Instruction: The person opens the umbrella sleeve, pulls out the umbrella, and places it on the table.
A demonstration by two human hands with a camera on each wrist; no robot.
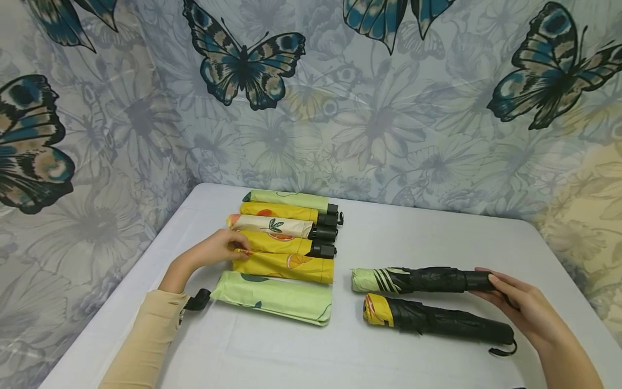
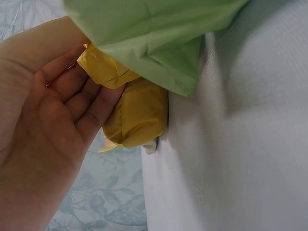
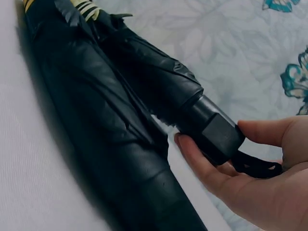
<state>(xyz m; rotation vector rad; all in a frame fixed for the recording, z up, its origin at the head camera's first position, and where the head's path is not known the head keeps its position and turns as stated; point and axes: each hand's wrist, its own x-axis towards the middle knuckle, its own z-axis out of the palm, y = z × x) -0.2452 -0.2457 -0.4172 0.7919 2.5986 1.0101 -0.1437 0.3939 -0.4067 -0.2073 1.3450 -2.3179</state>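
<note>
In the head view my left hand [image 1: 224,248] is at the left end of a yellow folded umbrella [image 1: 311,268] with orange-slice prints, thumb and fingertips pinching its fabric. The left wrist view shows the fingers against the yellow cloth [image 2: 108,70], partly behind a light green folded umbrella [image 2: 149,33]. On the right, my right hand [image 1: 529,310] grips the black handle [image 3: 219,132] of a folded umbrella [image 1: 432,279] with a black body and a striped light green end. Just in front lies another black folded umbrella [image 1: 442,319] with a yellow end.
Behind the left hand's umbrella lie a yellow one [image 1: 277,243], a cream one [image 1: 272,224], another yellow one [image 1: 282,212] and a light green one [image 1: 291,200], black handles rightward. A white cloth [image 1: 272,356] covers the table. Butterfly-print fabric [image 1: 379,124] hangs behind.
</note>
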